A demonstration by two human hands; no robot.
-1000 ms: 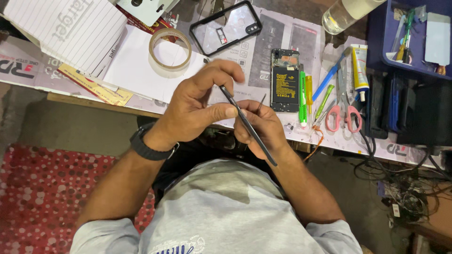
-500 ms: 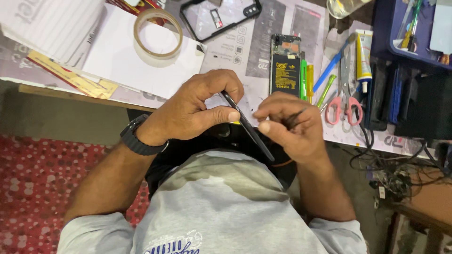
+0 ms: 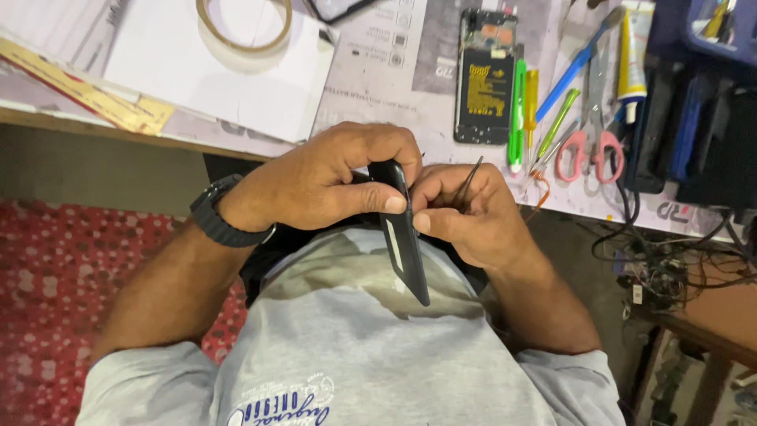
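You are prying: left hand pinches the phone edge-on, right hand grips tweezers at its 1 o'clock; steady it.

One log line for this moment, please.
left hand: grips dark phone edge-on | right hand: holds tweezers beside phone | desk: opened phone, scissors

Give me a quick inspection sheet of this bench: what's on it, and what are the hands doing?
Surface: table covered with printed paper sheets.
Job's things: dark phone held edge-on; thin tweezers beside it.
Clutter: tape roll, opened phone showing its battery, green tool, pink-handled scissors, glue tube, yellow ruler.
Hands: left hand pinches the phone; right hand grips the tweezers and touches the phone.
Cables: tangle at the table's right edge.
Surroundings: red patterned floor covering.
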